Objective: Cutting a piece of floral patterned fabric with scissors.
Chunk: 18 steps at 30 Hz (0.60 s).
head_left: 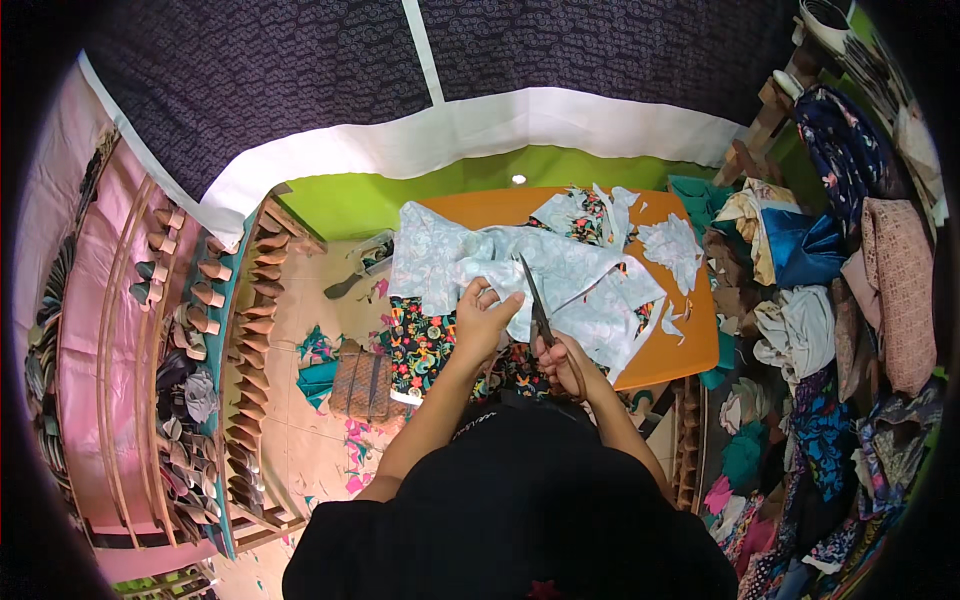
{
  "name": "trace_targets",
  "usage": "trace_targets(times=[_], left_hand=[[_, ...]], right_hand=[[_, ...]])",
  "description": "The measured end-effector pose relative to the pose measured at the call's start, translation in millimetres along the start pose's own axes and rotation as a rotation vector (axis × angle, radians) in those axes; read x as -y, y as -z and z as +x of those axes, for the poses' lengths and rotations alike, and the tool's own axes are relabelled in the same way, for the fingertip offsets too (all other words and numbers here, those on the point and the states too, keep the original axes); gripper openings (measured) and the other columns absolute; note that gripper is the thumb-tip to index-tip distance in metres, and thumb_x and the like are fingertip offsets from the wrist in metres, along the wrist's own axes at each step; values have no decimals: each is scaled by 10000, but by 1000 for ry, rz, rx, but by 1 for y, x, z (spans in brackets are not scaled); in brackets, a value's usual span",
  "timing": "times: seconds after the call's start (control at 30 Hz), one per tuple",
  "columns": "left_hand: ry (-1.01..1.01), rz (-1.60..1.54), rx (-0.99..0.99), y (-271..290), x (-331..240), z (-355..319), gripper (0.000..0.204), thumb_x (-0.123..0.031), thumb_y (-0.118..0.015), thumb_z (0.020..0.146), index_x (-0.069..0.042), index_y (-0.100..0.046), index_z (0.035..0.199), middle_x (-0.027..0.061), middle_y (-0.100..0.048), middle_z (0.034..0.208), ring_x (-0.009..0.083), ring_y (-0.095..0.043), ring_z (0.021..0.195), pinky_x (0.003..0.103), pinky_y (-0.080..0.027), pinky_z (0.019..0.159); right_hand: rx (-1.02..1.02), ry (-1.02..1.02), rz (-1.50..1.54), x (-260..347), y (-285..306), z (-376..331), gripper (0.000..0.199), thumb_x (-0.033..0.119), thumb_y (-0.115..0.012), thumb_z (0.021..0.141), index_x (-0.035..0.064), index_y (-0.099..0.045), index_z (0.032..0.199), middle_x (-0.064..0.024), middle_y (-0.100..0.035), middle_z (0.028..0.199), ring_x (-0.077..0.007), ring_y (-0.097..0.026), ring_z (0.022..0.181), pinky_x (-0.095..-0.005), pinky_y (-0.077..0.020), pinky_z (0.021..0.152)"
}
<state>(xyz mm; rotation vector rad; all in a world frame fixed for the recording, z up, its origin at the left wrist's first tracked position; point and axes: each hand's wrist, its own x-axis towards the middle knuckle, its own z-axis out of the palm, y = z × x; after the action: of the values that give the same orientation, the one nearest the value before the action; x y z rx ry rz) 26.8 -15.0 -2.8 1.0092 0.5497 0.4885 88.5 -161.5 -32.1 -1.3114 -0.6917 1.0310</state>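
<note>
Pale, faintly patterned fabric (pixel 430 250) spreads over the orange table (pixel 690 345), with bright floral cloth on a black ground (pixel 425 345) showing beneath and hanging at the near edge. My left hand (pixel 482 325) rests at the fabric's middle, fingers curled with a fold of it between them and the thumb. In my right hand (pixel 562 365) is a pair of large dark scissors (pixel 538 305), their handles gripped near the table's front edge. The blades point away from me over the pale fabric, close to my left thumb. Whether they touch the cloth I cannot tell.
Fabric scraps (pixel 670 250) lie at the table's far right. Heaped cloth (pixel 800 330) lines the right side. A rack of shoe-shaped forms (pixel 255 375) stands on the left. A woven brown bundle (pixel 362 385) and scraps lie on the floor, below a dark curtain (pixel 300 80).
</note>
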Motion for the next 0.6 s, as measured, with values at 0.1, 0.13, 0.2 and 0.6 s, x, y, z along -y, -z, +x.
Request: trace_targets(times=[0.1, 0.13, 0.2, 0.6], left_hand=[[-41, 73, -4, 1, -1, -2, 243, 8, -615, 726, -35, -455, 903, 68, -570, 841, 98, -541, 738, 181, -426, 611], [-41, 73, -4, 1, -2, -2, 243, 8, -615, 726, -35, -455, 903, 68, -570, 841, 98, -541, 738, 181, -426, 611], [-14, 42, -17, 0, -4, -4, 237, 7, -611, 729, -34, -454, 902, 76, -570, 843, 101, -547, 731, 184, -431, 604], [9, -124, -112, -5, -2, 2, 131, -7, -600, 751, -38, -479, 792, -40, -495, 599, 10, -394, 485, 171, -295, 427]], right_hand=[[-8, -92, -74, 2, 2, 1, 651, 744, -444, 604, 109, -366, 727, 62, -335, 561, -27, -303, 456, -172, -268, 403], [-25, -100, -99, 1, 2, 0, 651, 747, -431, 610, 108, -365, 718, 60, -337, 560, -28, -314, 458, -172, -276, 403], [-44, -107, -122, 1, 2, -1, 650, 749, -417, 616, 108, -363, 710, 59, -339, 559, -29, -325, 460, -172, -284, 404], [-117, 38, -425, -15, 0, -3, 540, 610, -371, 781, 80, -382, 681, 44, -364, 542, -53, -356, 463, -199, -303, 399]])
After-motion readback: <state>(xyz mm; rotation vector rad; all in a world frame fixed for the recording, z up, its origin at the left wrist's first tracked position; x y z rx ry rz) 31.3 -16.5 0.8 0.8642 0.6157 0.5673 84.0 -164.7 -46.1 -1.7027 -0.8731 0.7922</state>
